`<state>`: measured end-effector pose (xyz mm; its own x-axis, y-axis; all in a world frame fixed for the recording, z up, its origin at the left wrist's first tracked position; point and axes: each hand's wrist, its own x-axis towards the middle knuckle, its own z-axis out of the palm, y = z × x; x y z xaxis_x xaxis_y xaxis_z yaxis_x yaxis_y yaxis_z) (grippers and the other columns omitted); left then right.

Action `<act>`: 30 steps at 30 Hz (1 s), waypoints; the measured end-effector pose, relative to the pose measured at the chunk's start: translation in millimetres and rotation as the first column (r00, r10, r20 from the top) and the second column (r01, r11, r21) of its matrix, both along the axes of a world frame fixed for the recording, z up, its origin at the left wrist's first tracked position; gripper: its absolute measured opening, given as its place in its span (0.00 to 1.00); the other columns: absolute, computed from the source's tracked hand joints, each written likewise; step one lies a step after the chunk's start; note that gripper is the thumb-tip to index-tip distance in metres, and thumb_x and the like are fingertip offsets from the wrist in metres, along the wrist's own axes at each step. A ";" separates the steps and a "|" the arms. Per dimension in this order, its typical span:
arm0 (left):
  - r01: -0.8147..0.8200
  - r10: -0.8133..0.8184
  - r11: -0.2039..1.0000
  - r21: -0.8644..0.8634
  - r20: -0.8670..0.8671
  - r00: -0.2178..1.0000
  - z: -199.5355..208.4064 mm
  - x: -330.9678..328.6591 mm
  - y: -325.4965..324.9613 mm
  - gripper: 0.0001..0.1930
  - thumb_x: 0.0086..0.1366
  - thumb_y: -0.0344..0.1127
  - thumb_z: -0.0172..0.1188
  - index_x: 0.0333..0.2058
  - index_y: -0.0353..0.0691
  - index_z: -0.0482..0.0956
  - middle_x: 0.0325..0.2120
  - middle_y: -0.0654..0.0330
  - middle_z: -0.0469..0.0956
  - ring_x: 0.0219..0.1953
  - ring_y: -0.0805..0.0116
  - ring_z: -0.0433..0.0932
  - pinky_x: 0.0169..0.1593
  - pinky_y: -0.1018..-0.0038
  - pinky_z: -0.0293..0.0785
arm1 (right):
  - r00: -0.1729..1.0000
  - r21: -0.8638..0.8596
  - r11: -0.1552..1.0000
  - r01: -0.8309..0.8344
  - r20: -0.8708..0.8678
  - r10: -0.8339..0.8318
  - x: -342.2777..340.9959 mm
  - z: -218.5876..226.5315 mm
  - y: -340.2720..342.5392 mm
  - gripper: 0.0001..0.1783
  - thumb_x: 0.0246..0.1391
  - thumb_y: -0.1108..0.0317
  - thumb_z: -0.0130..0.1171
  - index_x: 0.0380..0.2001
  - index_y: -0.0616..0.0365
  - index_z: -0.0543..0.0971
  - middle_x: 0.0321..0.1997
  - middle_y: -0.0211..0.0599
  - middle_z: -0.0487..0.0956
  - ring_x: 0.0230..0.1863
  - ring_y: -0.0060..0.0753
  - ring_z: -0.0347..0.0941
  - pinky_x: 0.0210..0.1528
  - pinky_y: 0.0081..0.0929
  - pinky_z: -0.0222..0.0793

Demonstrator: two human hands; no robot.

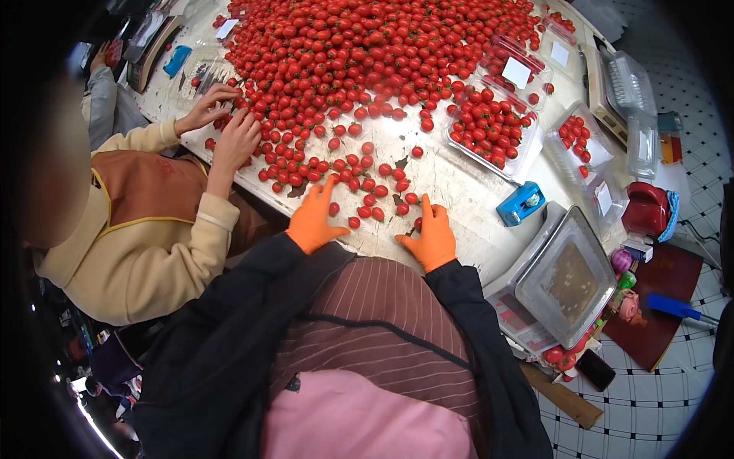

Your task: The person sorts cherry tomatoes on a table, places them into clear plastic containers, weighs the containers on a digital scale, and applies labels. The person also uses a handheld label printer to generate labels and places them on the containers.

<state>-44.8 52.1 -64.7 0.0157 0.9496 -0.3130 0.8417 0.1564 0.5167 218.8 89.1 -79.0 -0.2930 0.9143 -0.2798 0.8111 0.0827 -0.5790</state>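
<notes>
My left hand (310, 220), in an orange glove, lies at the near edge of the table with thumb and fingers spread. A few loose cherry tomatoes (367, 200) sit in front of it, one of them between thumb and fingertips. My right hand (433, 237), gloved the same way, is open too, its index finger stretched forward. A single tomato (417, 223) shows beside that finger, partly hidden. Beyond both hands a large heap of cherry tomatoes (367, 53) covers the far part of the white table (451, 203).
A clear tray of tomatoes (489, 130) stands at right, near a blue tape dispenser (521, 203). Closer is a scale (569, 275) with a clear-covered plate. Another clear box (577, 141) holds fewer tomatoes. At left, a co-worker's bare hands (235, 143) reach into the heap.
</notes>
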 end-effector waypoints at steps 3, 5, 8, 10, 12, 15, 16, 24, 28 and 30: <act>0.007 -0.007 0.999 0.033 -0.013 1.000 -11.8 18.8 7.3 0.59 0.39 0.39 0.76 0.67 0.42 0.45 0.53 0.45 0.60 0.49 0.47 0.70 0.49 0.64 0.73 | 0.999 -0.079 0.997 0.001 -0.043 -0.005 -14.6 -8.2 2.9 0.57 0.30 0.66 0.76 0.64 0.59 0.55 0.50 0.46 0.65 0.51 0.48 0.67 0.45 0.34 0.72; 0.010 -0.013 0.995 0.102 0.035 0.999 -16.8 27.1 17.7 0.57 0.41 0.35 0.75 0.67 0.44 0.47 0.53 0.47 0.59 0.47 0.49 0.72 0.46 0.66 0.74 | 0.995 -0.027 1.000 0.013 -0.096 -0.016 -29.9 -14.3 13.9 0.55 0.32 0.69 0.74 0.65 0.59 0.55 0.49 0.47 0.65 0.50 0.49 0.68 0.44 0.34 0.73; -0.005 -0.004 0.999 0.039 0.221 0.975 -15.9 36.4 31.3 0.53 0.43 0.34 0.73 0.66 0.44 0.50 0.53 0.49 0.60 0.47 0.50 0.73 0.46 0.66 0.74 | 0.984 -0.018 0.997 -0.072 -0.166 0.068 -52.9 -14.0 27.5 0.51 0.37 0.75 0.69 0.65 0.56 0.54 0.50 0.48 0.64 0.49 0.52 0.69 0.42 0.37 0.73; -0.018 -0.020 0.991 0.132 0.281 0.959 -29.9 37.3 34.4 0.48 0.45 0.28 0.69 0.65 0.44 0.55 0.51 0.50 0.62 0.50 0.52 0.71 0.50 0.68 0.72 | 0.979 -0.060 0.995 -0.077 -0.194 0.064 -64.5 -12.8 31.3 0.46 0.38 0.78 0.66 0.63 0.56 0.57 0.52 0.48 0.63 0.50 0.52 0.69 0.45 0.37 0.73; -0.027 -0.045 0.981 0.193 0.361 0.931 -44.5 30.6 38.4 0.46 0.45 0.25 0.67 0.64 0.44 0.56 0.50 0.51 0.64 0.51 0.53 0.70 0.52 0.69 0.70 | 0.931 0.024 0.997 -0.067 -0.357 0.071 -67.8 -35.1 32.7 0.43 0.39 0.80 0.63 0.62 0.56 0.60 0.54 0.47 0.63 0.50 0.52 0.69 0.47 0.35 0.72; -0.002 -0.076 0.988 0.154 0.500 0.863 -40.1 23.5 45.9 0.40 0.47 0.24 0.65 0.61 0.41 0.61 0.48 0.51 0.65 0.49 0.54 0.72 0.52 0.69 0.71 | 0.837 0.000 0.999 -0.046 -0.545 0.039 -71.5 -52.4 33.4 0.39 0.38 0.82 0.60 0.59 0.56 0.64 0.55 0.47 0.63 0.51 0.50 0.68 0.50 0.33 0.70; 0.012 -0.081 0.991 0.133 0.529 0.845 -35.0 21.9 50.1 0.39 0.46 0.24 0.65 0.60 0.41 0.62 0.48 0.51 0.66 0.49 0.55 0.72 0.53 0.68 0.71 | 0.802 -0.031 0.999 -0.040 -0.598 0.014 -72.9 -55.1 34.9 0.38 0.38 0.83 0.60 0.58 0.56 0.66 0.55 0.47 0.63 0.51 0.50 0.68 0.51 0.32 0.70; 0.014 0.092 0.990 -0.140 0.719 0.689 -5.0 40.4 75.7 0.38 0.44 0.28 0.68 0.58 0.35 0.66 0.50 0.51 0.71 0.54 0.61 0.71 0.56 0.69 0.68 | 0.617 -0.110 0.990 0.094 -0.774 -0.144 -44.1 -31.0 44.0 0.36 0.35 0.84 0.56 0.55 0.56 0.70 0.50 0.43 0.68 0.51 0.40 0.68 0.51 0.28 0.69; 0.119 -0.159 0.987 0.106 0.702 0.695 38.3 95.4 139.7 0.37 0.49 0.25 0.66 0.60 0.37 0.64 0.53 0.54 0.69 0.55 0.66 0.70 0.57 0.73 0.67 | 0.655 0.053 0.951 0.303 -0.737 -0.168 5.4 10.2 88.3 0.35 0.37 0.85 0.54 0.55 0.58 0.71 0.53 0.41 0.68 0.49 0.35 0.69 0.48 0.26 0.69; 0.096 -0.258 0.963 0.252 0.760 0.596 40.2 126.0 171.1 0.36 0.54 0.25 0.63 0.62 0.37 0.61 0.56 0.56 0.65 0.57 0.67 0.67 0.58 0.74 0.66 | 0.665 0.190 0.890 0.415 -0.731 -0.155 30.3 24.2 117.7 0.34 0.41 0.85 0.53 0.57 0.60 0.68 0.55 0.42 0.67 0.52 0.36 0.69 0.51 0.27 0.69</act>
<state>81.2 223.2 -24.5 0.3502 0.9345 0.0636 0.1048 -0.1065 0.9888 249.1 206.8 -54.7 0.0114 0.9789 0.2041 0.2144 0.1970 -0.9567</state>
